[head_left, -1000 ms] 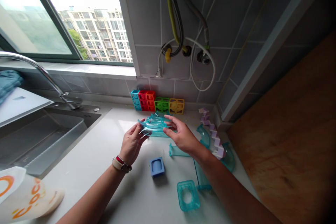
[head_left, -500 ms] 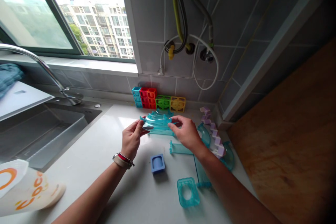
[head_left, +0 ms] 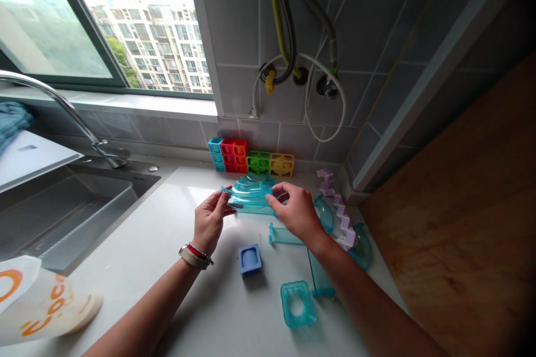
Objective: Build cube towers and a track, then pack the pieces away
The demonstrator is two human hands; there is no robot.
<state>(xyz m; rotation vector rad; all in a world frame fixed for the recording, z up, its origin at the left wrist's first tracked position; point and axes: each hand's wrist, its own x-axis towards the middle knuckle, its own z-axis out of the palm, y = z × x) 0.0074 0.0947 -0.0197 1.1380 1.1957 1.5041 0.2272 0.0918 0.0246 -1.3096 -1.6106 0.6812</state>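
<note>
Between my two hands is a clear teal curved plastic track piece (head_left: 247, 196), raised above the counter. My left hand (head_left: 209, 216) pinches its left end between thumb and fingers. The right end is pinched by my right hand (head_left: 296, 210). Behind and under it lie more teal track pieces, partly hidden by the held one. A flat teal strip (head_left: 285, 235) lies below my right hand. Nearer to me are a blue square block (head_left: 250, 260) with a round hollow and a teal square piece (head_left: 298, 304) with a round hole.
Colored cube blocks (head_left: 235, 156) stand against the tiled wall. At right lie a lilac zigzag piece (head_left: 341, 212) and teal curved pieces (head_left: 360, 246). A sink (head_left: 142, 189) with a faucet (head_left: 84, 122) is at left, and a plastic cup (head_left: 46, 304) at the near left.
The view has shifted slightly, moving everything a little to the left. Both hands keep their grip on the track piece, which has hardly moved.
</note>
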